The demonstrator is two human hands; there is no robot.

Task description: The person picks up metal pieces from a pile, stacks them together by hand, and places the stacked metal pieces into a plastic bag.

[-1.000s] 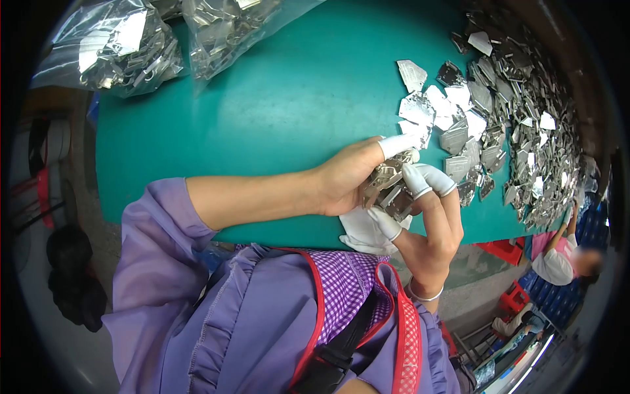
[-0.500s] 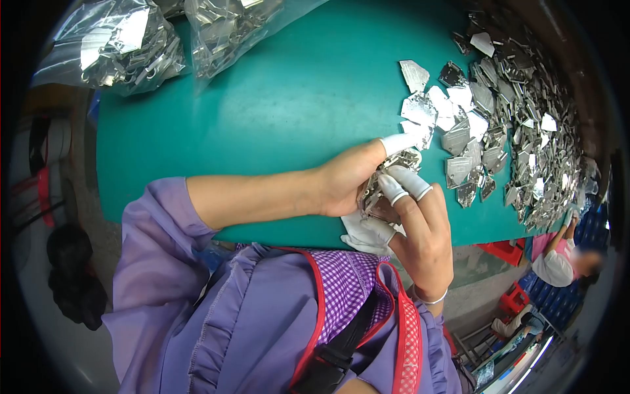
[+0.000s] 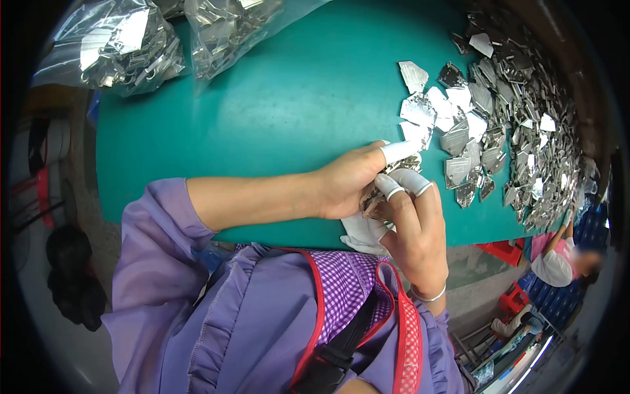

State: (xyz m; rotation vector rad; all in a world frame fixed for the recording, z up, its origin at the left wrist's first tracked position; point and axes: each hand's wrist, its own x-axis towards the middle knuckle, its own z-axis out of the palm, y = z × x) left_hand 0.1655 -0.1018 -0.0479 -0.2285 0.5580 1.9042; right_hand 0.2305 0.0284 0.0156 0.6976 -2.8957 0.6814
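My left hand (image 3: 348,180), with white finger cots on its fingertips, is closed around several small metal plates (image 3: 372,200) near the front edge of the green table. My right hand (image 3: 420,230) also wears white finger cots. Its fingertips are bent over the same metal plates and pressed to them, so the pieces sit between both hands. The fingers hide most of the plates' outlines. Just beyond my left thumb, loose shiny metal plates (image 3: 418,109) lie flat on the table. A white cloth-like piece (image 3: 362,235) shows under my hands at the edge.
The green table (image 3: 262,118) carries a large heap of metal plates (image 3: 531,144) on the right. Two clear plastic bags (image 3: 131,52) of metal parts stand at the far left. A co-worker (image 3: 558,259) is at the far right, near red stools (image 3: 514,297).
My right hand has shifted slightly left, and its fingers have bent further in over the metal plates. My left thumb has moved a little. The loose plates and heap stay put.
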